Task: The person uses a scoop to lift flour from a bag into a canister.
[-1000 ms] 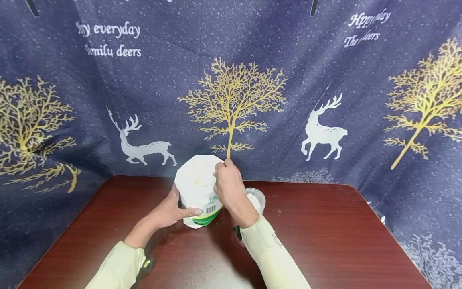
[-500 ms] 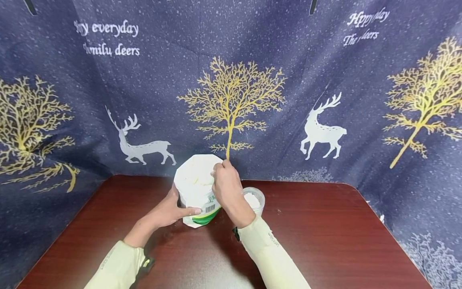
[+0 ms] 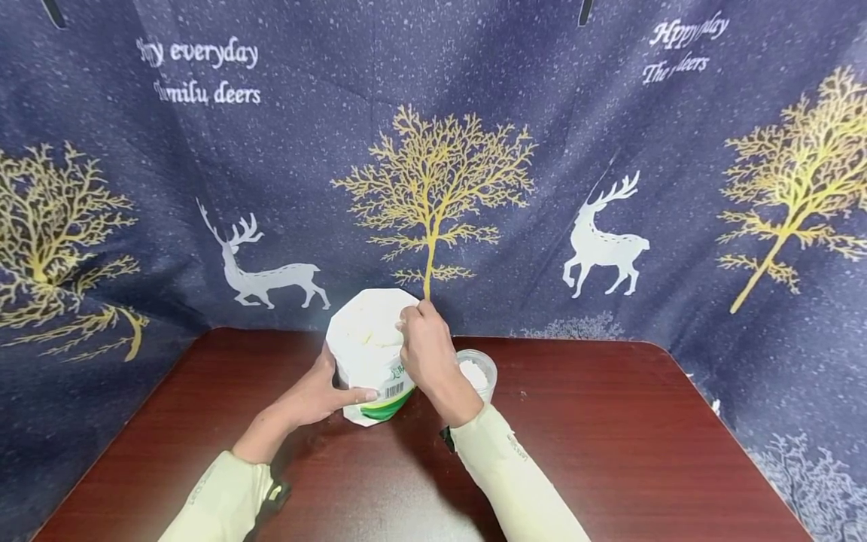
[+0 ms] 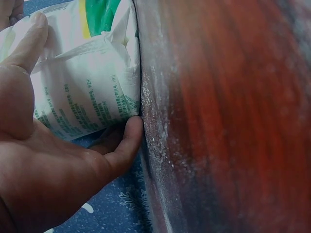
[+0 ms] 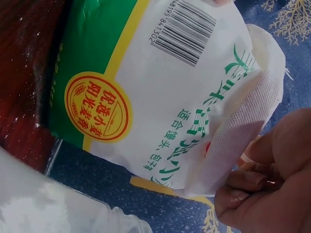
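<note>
A white, green and yellow paper flour bag (image 3: 369, 369) stands upright with its top open, near the back of the table. My left hand (image 3: 308, 395) grips it from the left; in the left wrist view the thumb lies along its side and fingers curl by its bottom edge. At the right side of the opening, my right hand (image 3: 430, 350) has curled fingers pinching the bag's rim (image 5: 238, 141), as the right wrist view shows. Its fingertips are partly hidden. Just behind the right wrist stands a clear round tub (image 3: 489, 370) with white powder inside.
The dark red wooden table (image 3: 609, 436) spreads around the bag, with traces of white powder near its base. A blue cloth (image 3: 433, 60) with trees and deer hangs behind the table's back edge.
</note>
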The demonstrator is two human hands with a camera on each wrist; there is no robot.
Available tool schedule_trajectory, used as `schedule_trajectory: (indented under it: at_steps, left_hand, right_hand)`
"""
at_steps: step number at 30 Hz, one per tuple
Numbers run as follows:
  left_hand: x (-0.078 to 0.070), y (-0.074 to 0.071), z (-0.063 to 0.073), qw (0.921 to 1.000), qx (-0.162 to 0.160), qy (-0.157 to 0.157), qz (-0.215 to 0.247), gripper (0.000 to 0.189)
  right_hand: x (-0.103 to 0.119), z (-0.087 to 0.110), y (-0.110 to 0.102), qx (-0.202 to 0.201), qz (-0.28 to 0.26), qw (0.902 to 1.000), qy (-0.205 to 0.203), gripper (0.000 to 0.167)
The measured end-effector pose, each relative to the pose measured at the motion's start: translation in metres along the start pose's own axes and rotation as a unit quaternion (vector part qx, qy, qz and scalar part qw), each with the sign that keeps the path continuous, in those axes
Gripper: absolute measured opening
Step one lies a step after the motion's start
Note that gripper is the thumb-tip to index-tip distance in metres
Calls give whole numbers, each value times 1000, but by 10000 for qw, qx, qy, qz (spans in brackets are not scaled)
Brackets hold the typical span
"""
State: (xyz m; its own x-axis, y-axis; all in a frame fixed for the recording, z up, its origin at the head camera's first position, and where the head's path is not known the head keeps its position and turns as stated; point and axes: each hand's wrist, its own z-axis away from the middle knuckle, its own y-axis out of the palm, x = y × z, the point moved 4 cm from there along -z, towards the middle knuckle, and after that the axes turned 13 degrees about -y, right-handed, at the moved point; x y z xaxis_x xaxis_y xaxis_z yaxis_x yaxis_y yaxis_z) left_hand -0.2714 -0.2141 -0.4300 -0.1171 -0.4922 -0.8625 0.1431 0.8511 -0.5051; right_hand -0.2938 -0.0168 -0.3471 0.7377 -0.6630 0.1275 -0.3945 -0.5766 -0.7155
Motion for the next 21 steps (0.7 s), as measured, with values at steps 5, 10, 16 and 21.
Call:
schedule_trajectory:
  at_steps: [5, 10, 16, 21]
  left_hand:
    - [-2, 0, -2, 10000, 13, 43, 41, 120]
    - [-1, 0, -1, 10000, 15, 27, 7, 121]
    - [1, 0, 0, 10000, 1, -17, -35, 122]
    - [2, 1, 1, 9999, -29, -120, -53, 123]
  right_hand:
    - [-3, 2, -3, -23, -189, 9998, 69, 10]
    - [-5, 3, -7, -82, -355, 9991, 216, 12]
    - [-6, 7, -7, -148, -511, 9985, 151, 12]
    - [-8, 10, -8, -342, -586, 9977, 30, 10]
